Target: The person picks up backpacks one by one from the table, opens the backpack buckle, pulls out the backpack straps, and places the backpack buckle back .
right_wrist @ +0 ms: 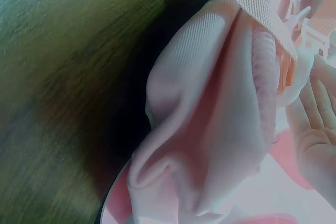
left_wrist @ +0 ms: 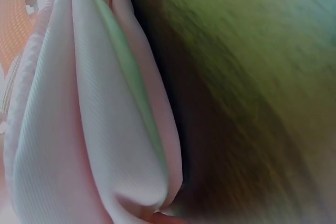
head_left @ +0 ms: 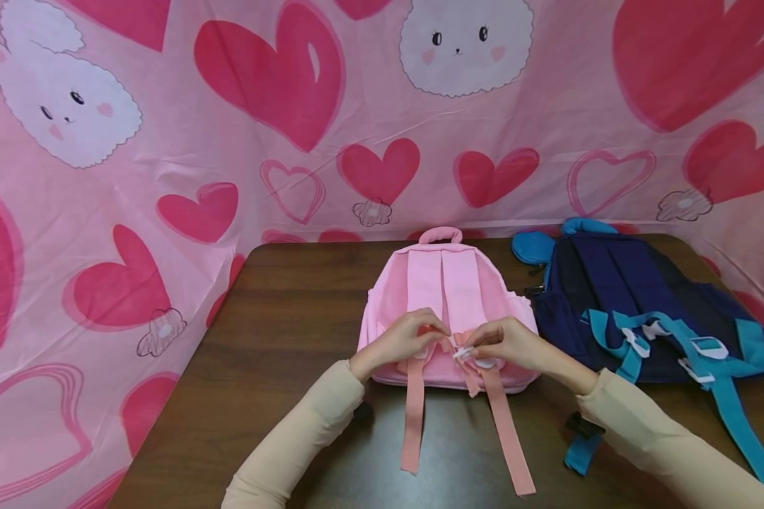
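Observation:
A pink backpack [head_left: 461, 272] lies with its shoulder straps facing up. Over its lower part my left hand [head_left: 407, 338] pinches a peach webbing strap near the middle. Facing it, my right hand [head_left: 511, 343] pinches a small white plastic buckle [head_left: 463, 353] on the webbing. Two loose peach strap ends [head_left: 508, 438] hang over the near side of the bag. In the left wrist view the bag's ribbed side fabric [left_wrist: 115, 103] fills the left part. The right wrist view has my right hand's fingers [right_wrist: 317, 100] by the bag's edge; their tips are partly cut off.
A navy backpack [head_left: 637, 276] with teal straps and white buckles lies to the right, with a round blue pouch [head_left: 533, 247] at its top corner. A black buckle [head_left: 584, 425] on a teal strap lies beside my right forearm. Both bags rest on a dark wooden table [head_left: 280, 318].

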### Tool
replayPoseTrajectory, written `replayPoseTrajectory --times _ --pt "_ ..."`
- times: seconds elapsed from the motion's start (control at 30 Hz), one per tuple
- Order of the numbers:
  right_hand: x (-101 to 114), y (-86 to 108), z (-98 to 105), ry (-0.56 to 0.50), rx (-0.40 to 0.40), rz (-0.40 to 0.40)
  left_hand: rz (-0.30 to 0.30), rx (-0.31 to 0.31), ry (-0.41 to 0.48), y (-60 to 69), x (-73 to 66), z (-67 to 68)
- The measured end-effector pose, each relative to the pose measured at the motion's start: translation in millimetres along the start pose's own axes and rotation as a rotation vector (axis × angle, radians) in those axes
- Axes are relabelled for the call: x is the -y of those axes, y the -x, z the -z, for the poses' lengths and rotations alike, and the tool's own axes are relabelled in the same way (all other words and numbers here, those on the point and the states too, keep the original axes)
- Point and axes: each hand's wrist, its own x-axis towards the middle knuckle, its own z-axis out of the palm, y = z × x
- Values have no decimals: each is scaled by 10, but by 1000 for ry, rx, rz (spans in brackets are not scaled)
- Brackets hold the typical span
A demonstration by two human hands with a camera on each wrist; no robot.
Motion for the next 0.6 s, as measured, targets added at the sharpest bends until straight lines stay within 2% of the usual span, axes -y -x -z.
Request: replayPoseTrajectory --times 0.33,0.6 --pt "23 28 -13 6 21 -11 12 -31 16 17 6 11" --pt "34 55 -31 4 34 -38 25 -36 -13 22 2 15"
